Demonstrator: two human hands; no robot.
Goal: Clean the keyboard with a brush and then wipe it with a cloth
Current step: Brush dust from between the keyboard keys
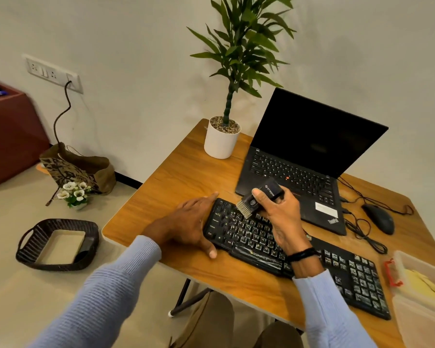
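In the head view, my right grip (279, 214) holds the brush (259, 198), with the bristles down at the upper left keys of the keyboard (349, 272) on the table (186, 172). My left grip (189, 222) is wide, with straight fingers against the keyboard's left end.

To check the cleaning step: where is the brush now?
In the head view, the brush is right of centre, held in the right hand, its bristles over the far left keys of the keyboard, just before the laptop.

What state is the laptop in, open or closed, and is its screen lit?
Open, screen dark. The laptop lid stands raised behind its own keys, and the display is plain black, so it is off or asleep.
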